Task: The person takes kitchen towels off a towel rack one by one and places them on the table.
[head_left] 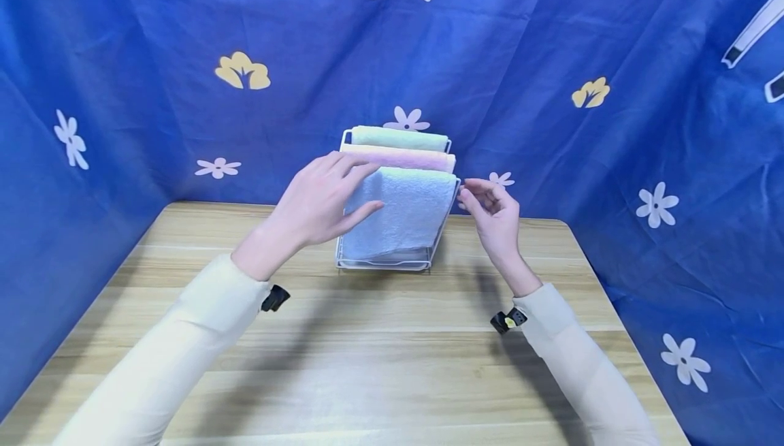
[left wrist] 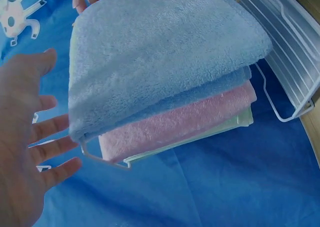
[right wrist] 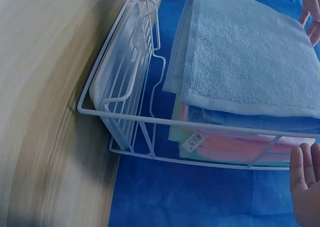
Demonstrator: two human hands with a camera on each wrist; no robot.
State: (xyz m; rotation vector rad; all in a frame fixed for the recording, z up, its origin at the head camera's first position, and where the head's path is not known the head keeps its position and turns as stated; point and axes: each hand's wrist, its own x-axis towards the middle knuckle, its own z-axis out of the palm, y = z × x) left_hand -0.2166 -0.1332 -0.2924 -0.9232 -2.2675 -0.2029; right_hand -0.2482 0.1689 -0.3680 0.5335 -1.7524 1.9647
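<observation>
A white wire rack point(head_left: 384, 265) stands on the table with folded towels hung over it in tiers. At the front hangs a blue towel point(head_left: 401, 211), behind it a pink towel point(head_left: 404, 158), and at the back a pale green towel point(head_left: 398, 137). My left hand point(head_left: 321, 197) is spread at the blue towel's left side, thumb apart from the fingers; in the left wrist view its fingertips are by the towel's edge. Beside the rack's right upper corner is my right hand point(head_left: 493, 214), fingers lightly bent. The right wrist view has its fingers point(right wrist: 297, 172) straight beside the frame.
A white drip tray point(right wrist: 112, 72) sits in the rack's base. The wood-grain table point(head_left: 380, 357) ends at a blue patterned cloth point(head_left: 294, 44) hung behind and along the sides. A small white label point(right wrist: 194, 142) sticks out from the towels.
</observation>
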